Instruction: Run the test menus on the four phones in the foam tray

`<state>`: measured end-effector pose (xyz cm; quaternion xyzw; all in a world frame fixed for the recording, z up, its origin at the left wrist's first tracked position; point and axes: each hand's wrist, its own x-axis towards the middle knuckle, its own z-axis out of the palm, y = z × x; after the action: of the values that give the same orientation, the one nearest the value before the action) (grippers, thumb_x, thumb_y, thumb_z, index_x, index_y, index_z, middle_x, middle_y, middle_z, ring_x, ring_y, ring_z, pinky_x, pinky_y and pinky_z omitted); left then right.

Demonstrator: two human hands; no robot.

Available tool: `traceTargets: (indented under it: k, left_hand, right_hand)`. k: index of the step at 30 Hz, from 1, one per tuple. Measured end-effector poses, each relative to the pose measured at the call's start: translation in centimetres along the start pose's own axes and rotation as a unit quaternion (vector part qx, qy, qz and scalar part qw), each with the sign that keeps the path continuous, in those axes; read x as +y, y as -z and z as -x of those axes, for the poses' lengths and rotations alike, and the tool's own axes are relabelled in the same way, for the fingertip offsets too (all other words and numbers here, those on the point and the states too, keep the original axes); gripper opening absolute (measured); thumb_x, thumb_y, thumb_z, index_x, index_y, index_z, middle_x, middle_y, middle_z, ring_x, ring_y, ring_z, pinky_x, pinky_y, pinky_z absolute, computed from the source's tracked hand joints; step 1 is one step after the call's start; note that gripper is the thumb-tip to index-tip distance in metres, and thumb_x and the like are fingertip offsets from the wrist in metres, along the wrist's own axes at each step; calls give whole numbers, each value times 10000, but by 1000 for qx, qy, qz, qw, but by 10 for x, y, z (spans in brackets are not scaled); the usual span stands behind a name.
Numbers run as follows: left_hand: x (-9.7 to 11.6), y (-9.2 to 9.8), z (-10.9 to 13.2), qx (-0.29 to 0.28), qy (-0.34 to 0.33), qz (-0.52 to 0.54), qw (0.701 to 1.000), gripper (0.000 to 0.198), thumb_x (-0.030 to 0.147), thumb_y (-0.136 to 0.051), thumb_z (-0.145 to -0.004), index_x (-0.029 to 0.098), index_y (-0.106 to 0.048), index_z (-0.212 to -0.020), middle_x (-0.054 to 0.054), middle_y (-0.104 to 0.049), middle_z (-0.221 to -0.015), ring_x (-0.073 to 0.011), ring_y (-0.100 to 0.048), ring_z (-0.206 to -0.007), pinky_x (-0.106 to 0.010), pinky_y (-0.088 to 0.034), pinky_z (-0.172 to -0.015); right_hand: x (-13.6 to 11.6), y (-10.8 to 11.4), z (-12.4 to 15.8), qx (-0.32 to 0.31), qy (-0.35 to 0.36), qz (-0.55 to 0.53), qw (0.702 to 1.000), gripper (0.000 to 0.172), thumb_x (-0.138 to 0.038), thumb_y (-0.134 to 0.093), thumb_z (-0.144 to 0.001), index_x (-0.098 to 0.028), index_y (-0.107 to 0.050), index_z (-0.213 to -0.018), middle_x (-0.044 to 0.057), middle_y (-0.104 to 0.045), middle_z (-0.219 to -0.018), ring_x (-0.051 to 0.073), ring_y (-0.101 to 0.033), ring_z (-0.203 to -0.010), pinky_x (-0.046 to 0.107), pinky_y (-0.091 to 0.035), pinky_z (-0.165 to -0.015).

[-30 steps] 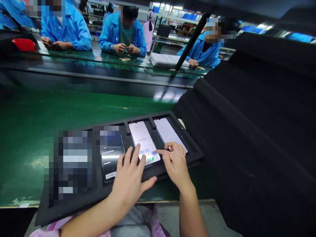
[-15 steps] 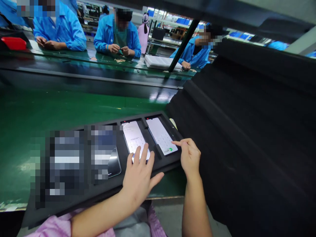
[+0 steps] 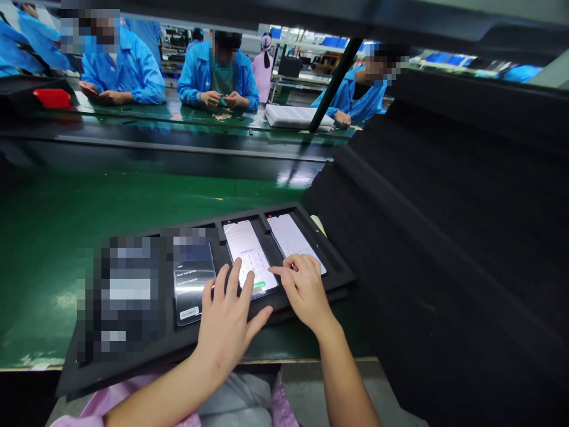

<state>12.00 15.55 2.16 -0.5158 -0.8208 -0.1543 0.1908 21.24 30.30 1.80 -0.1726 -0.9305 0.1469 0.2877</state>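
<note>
A black foam tray [image 3: 166,341] lies tilted in front of me, with phones in its slots. My left hand [image 3: 224,317] is open, its fingers spread over the lower left part of a lit phone [image 3: 244,243] showing a dial pad. The index finger of my right hand [image 3: 306,290] points out at that phone's right edge, by the keypad, while its other fingers curl. This hand covers the bottom of another lit phone [image 3: 291,234] in the rightmost slot. Left of my left hand, a phone [image 3: 195,290] shows a dark text menu. Blurring hides the leftmost slot.
A large black sheet-like mass [image 3: 453,249] rises at the right. Beyond the green table [image 3: 111,196], co-workers in blue sit at a bench with a red bin [image 3: 52,98] and a white tray [image 3: 297,117]. A dark post [image 3: 334,86] slants upward.
My right hand has moved left from the rightmost phone to the lit phone beside it. My left hand has shifted left and down, uncovering a green button on that phone.
</note>
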Motion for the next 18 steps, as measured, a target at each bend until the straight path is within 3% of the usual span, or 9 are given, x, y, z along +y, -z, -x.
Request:
traceTargets:
  k: [6, 10, 18]
  left_hand:
    - [-1, -3, 1, -11, -5, -5, 1000, 451, 484, -459, -845, 184, -585, -1157, -126, -530, -1286, -308, -492, -1118, -425, -406, -845]
    - [-1, -5, 1, -8, -2, 2, 1000, 452, 492, -478, -834, 189, -589, -1151, -121, -527, -1289, -305, -492, -1119, -424, -415, -847]
    - [-3, -5, 2, -18, 2, 11, 1000, 459, 493, -467, -839, 177, -588, -1150, -121, -520, -1298, -306, -492, -1127, -431, -418, -865]
  right_hand:
    - [4, -4, -21, -63, -30, 55, 996, 389, -263, -268, -955, -221, -642, -1051, 66, -484, -908, 201, -457, -908, 433, -271, -913]
    - [4, -13, -34, -92, -26, 81, 992, 387, -263, -267, -954, -241, -643, -1047, 76, -470, -956, 209, -441, -931, 470, -252, -941]
    - [3, -13, -32, -37, -8, 107, 994, 411, -258, -254, -950, -225, -660, -997, 81, -488, -956, 211, -445, -926, 470, -239, -950]
